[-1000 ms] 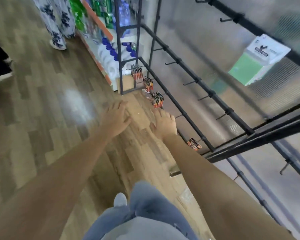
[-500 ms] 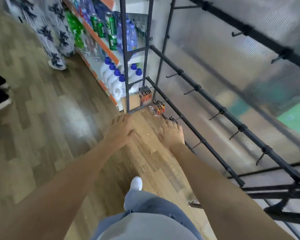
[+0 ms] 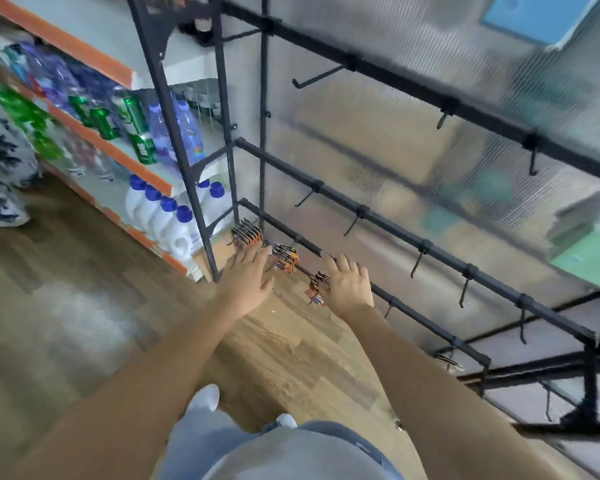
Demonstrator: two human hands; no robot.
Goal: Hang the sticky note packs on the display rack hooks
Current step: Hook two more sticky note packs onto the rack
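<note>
A black display rack [image 3: 392, 223] with bars and bare hooks runs along the ribbed translucent wall on my right. A green sticky note pack [image 3: 589, 259] hangs at the right edge, and a blue one [image 3: 530, 19] shows at the top right. Small orange-and-black card packs [image 3: 284, 258] hang on the lowest bar. My left hand [image 3: 248, 280] stretches out with straight fingers, empty, just left of those packs. My right hand [image 3: 349, 287] reaches forward with spread fingers over the lowest bar, holding nothing.
A shelf unit [image 3: 94, 140] with green cans, water bottles and white jugs stands at the left. A person in patterned trousers [image 3: 0, 168] stands at the far left. Wooden floor [image 3: 84, 306] lies below, with my legs and white shoes [image 3: 205, 398].
The view has swung up and toward the rack. Both hands have moved forward from over the floor to the lowest bar with the card packs. Both stay empty.
</note>
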